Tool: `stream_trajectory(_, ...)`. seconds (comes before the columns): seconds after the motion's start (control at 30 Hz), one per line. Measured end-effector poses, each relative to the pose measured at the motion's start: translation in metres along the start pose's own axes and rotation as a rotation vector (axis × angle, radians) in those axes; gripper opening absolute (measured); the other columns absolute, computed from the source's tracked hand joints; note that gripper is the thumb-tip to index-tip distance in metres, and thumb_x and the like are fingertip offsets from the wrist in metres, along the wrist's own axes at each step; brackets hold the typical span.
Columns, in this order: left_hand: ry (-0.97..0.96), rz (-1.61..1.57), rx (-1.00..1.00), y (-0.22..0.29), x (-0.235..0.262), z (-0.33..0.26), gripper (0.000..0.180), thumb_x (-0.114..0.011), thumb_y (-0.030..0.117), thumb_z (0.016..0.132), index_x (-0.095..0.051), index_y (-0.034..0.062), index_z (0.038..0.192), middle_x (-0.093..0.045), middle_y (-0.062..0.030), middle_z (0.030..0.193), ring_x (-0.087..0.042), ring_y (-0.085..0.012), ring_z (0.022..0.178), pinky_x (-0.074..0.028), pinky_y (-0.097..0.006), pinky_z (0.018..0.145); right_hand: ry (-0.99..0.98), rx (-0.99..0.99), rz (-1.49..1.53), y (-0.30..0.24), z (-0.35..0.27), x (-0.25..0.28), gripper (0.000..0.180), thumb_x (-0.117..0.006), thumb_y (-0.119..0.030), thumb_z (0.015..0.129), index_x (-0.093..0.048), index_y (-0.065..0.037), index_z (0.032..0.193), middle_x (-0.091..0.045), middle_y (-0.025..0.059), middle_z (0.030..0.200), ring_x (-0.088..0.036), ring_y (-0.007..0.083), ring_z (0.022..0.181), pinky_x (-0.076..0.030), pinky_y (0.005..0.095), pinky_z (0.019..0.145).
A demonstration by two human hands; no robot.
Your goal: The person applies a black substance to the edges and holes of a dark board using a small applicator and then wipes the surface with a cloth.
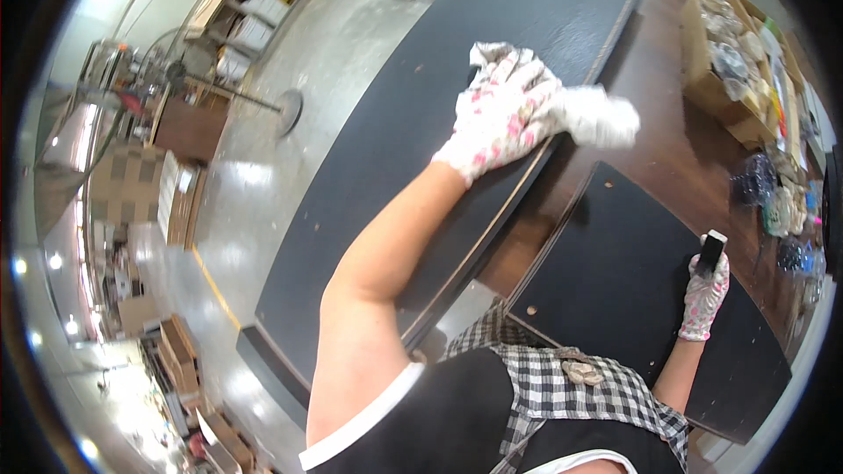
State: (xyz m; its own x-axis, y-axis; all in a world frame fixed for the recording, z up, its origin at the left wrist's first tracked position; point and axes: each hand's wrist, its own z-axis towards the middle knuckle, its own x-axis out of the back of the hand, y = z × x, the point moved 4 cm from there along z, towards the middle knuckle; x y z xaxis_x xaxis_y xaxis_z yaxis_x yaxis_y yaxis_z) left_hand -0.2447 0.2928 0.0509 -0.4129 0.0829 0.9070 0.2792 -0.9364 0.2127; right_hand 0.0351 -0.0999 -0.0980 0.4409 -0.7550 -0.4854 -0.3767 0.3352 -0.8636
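My left hand (500,114), in a white glove with pink spots, rests on a long black board (386,132) with a curved edge. Its fingers are closed over a bunched white cloth (601,118), part of which sticks out past the board's right edge and looks blurred. My right hand (706,294), gloved alike, grips a small black block with a white end (713,250), whose kind I cannot make out. That hand is over a second, smaller black panel (615,254) with small round holes near its edge.
A brown table (654,105) carries an open cardboard box (716,70) of plastic-wrapped items. Bottles and bags (781,211) stand at the far right. Left of the board lies a shiny grey floor (351,44) with a round-based stand (290,112) and stacked cartons (180,202).
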Motion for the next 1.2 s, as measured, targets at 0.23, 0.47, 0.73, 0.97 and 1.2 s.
stream_trajectory(0.23,-0.169,0.222,0.431,0.068,0.055,-0.249,0.054,-0.068,0.025,0.075,-0.063,0.0139,0.128,-0.055,-0.0164,0.135,-0.046,-0.0404,0.131,-0.034,-0.052,0.112,-0.208,-0.046,-0.022,0.008,0.034,-0.018,0.045,-0.057,-0.028,0.103,-0.054,0.003,0.134,-0.058,0.0213,0.134,-0.061,0.0226,0.117,-0.057,0.0322,0.087)
stream_trajectory(0.47,0.215,0.577,1.473,0.035,0.165,-0.514,0.017,-0.055,0.007,0.093,-0.071,0.0077,0.097,-0.070,-0.0111,0.101,-0.065,-0.0323,0.097,-0.051,-0.043,0.090,-0.449,-0.089,0.015,0.025,0.057,-0.054,0.039,-0.056,-0.027,0.104,-0.058,0.003,0.128,-0.063,0.0192,0.127,-0.065,0.0208,0.104,-0.057,0.0314,0.083)
stream_trajectory(0.73,0.835,-0.705,1.152,0.030,0.096,-0.367,0.042,-0.066,0.019,0.090,-0.059,0.0073,0.130,-0.064,-0.0135,0.123,-0.060,-0.0248,0.115,-0.048,-0.042,0.101,-0.348,-0.137,0.086,0.033,0.039,-0.047,0.034,-0.059,-0.025,0.102,-0.061,0.002,0.123,-0.065,0.0185,0.123,-0.064,0.0203,0.100,-0.056,0.0324,0.080)
stream_trajectory(0.97,0.128,0.771,1.191,-0.008,0.136,-0.479,0.022,-0.058,0.024,0.091,-0.074,0.0143,0.102,-0.072,-0.0155,0.103,-0.067,-0.0345,0.099,-0.053,-0.044,0.086,-0.340,-0.153,0.165,0.045,0.008,-0.017,0.037,-0.061,-0.025,0.100,-0.061,0.003,0.125,-0.065,0.0195,0.124,-0.066,0.0192,0.091,-0.054,0.0292,0.075)
stream_trajectory(1.2,0.641,0.848,1.367,-0.054,0.169,-0.569,0.033,-0.054,0.026,0.097,-0.068,0.0007,0.112,-0.070,-0.0224,0.108,-0.067,-0.0368,0.100,-0.051,-0.044,0.087,-0.169,-0.162,0.307,0.031,0.014,0.030,0.042,-0.057,-0.024,0.102,-0.052,0.001,0.136,-0.063,0.0198,0.127,-0.067,0.0221,0.091,-0.058,0.0327,0.073)
